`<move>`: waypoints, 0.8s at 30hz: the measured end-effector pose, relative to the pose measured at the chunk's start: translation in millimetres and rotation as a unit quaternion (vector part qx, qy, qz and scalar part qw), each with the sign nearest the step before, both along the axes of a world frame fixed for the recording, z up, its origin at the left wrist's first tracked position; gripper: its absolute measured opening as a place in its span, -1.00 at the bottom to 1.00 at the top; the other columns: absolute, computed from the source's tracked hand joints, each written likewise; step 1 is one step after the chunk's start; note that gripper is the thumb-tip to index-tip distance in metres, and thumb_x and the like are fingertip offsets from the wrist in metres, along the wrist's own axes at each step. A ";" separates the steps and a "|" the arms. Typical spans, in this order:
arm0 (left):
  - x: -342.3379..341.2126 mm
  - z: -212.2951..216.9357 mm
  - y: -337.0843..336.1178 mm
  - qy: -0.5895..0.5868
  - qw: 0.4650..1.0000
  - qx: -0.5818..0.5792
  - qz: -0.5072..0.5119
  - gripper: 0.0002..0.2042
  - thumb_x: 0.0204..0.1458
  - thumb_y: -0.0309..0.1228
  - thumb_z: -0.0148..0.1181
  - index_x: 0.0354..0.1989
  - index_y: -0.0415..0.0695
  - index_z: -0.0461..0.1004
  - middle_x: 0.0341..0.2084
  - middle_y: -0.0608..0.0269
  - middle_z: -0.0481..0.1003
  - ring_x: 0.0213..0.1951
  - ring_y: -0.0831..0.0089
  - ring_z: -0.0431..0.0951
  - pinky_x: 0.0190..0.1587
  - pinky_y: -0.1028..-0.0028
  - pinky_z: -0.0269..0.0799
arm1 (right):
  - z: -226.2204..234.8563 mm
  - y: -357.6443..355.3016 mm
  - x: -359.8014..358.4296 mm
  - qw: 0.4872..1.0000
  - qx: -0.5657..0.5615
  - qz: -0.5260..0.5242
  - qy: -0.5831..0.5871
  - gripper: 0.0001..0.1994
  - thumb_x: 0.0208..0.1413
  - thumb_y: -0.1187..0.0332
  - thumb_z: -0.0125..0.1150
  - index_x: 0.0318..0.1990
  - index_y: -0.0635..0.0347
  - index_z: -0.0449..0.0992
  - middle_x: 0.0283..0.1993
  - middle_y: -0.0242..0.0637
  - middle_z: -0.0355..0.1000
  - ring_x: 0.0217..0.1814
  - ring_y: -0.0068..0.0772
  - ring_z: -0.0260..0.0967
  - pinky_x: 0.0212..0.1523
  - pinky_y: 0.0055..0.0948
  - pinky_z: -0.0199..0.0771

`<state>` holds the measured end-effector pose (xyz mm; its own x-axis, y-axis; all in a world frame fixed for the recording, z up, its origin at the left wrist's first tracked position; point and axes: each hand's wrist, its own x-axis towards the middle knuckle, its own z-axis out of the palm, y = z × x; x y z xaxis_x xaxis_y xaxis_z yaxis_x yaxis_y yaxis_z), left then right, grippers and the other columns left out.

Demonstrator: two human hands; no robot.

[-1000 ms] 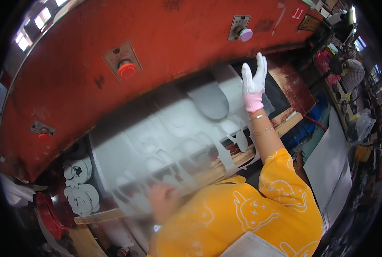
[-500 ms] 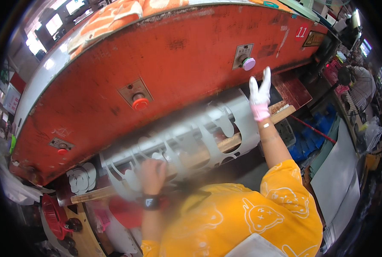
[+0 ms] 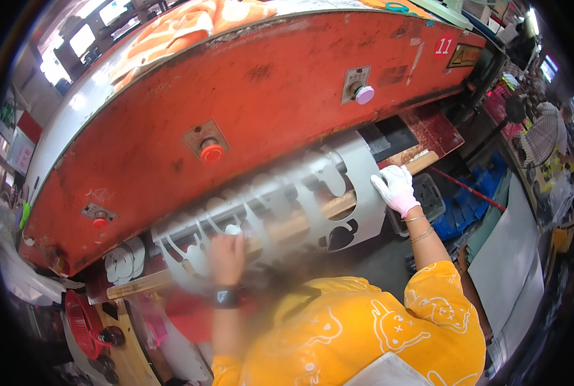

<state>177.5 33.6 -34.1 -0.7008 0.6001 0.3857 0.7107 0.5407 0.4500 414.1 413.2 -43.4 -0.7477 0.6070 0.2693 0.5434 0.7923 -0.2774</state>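
A pale grey sheet (image 3: 368, 186) with several curved cut-outs lies under the front of a red-orange machine (image 3: 287, 71), bending down over a wooden bar (image 3: 339, 204). My right hand (image 3: 396, 188), in a white and pink glove, is at the sheet's right edge beside the bar; its thumb lies on the sheet and its fingers are curled. My left hand (image 3: 226, 258) is bare, with a dark band at the wrist. It is over the sheet's left part, fingers bent together near a small white piece (image 3: 233, 229). Haze blurs that area, so what it grips is unclear.
Red knobs (image 3: 212, 152) and a lilac knob (image 3: 364, 95) stick out of the machine's front. Stacked white cut pieces (image 3: 125, 262) lie at left, above a red basket (image 3: 81, 321). Blue pieces (image 3: 470, 199) and large pale sheets (image 3: 507, 257) are at right.
My right hand has come down from near the lilac knob to the sheet's right edge, its fingers going from stretched to curled. My left hand has shifted slightly, staying over the sheet's left part.
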 end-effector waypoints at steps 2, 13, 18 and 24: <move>1.9 -1.8 -0.2 -0.006 1.000 0.010 0.005 -0.75 0.11 -0.31 0.17 -0.50 -0.23 0.54 -0.51 0.09 0.44 -0.35 0.07 0.43 -0.27 0.20 0.32 | -1.9 -4.0 1.9 0.999 0.032 0.007 0.014 -0.66 0.14 0.00 0.11 -0.27 0.08 0.56 -0.19 -0.26 0.47 0.03 -0.20 0.34 0.27 -0.04 0.05; 53.4 -18.4 -21.9 -0.027 0.999 -0.027 -0.006 -0.75 0.06 -0.35 0.22 -0.57 -0.23 0.44 -0.53 0.08 0.40 -0.38 0.07 0.40 -0.30 0.18 0.29 | 59.7 7.5 9.4 0.967 -0.190 -0.065 -0.159 -0.31 0.08 -0.29 0.02 -0.18 0.29 0.61 -0.14 0.11 0.53 -0.08 0.08 0.49 0.02 -0.18 0.43; 90.6 21.7 -45.8 -0.156 0.976 -0.133 -0.069 -0.73 0.02 -0.27 0.24 -0.58 -0.23 0.52 -0.59 0.07 0.44 -0.45 0.06 0.47 -0.39 0.19 0.35 | 62.5 -45.7 -28.6 0.984 -0.074 0.100 0.125 -0.28 -0.02 -0.11 0.29 0.20 0.21 0.35 0.22 -0.01 0.32 0.29 -0.03 0.24 0.25 -0.17 0.26; 95.5 61.1 -15.5 -0.182 0.952 -0.044 -0.242 -0.88 -0.06 -0.42 0.30 -0.49 -0.20 0.54 -0.55 0.14 0.46 -0.50 0.17 0.47 -0.42 0.32 0.39 | 61.7 -129.8 -67.3 0.988 -0.078 0.087 -0.103 -0.15 -0.19 -0.08 0.36 0.29 0.05 0.22 0.38 0.01 0.06 0.36 0.22 0.01 0.29 0.04 0.13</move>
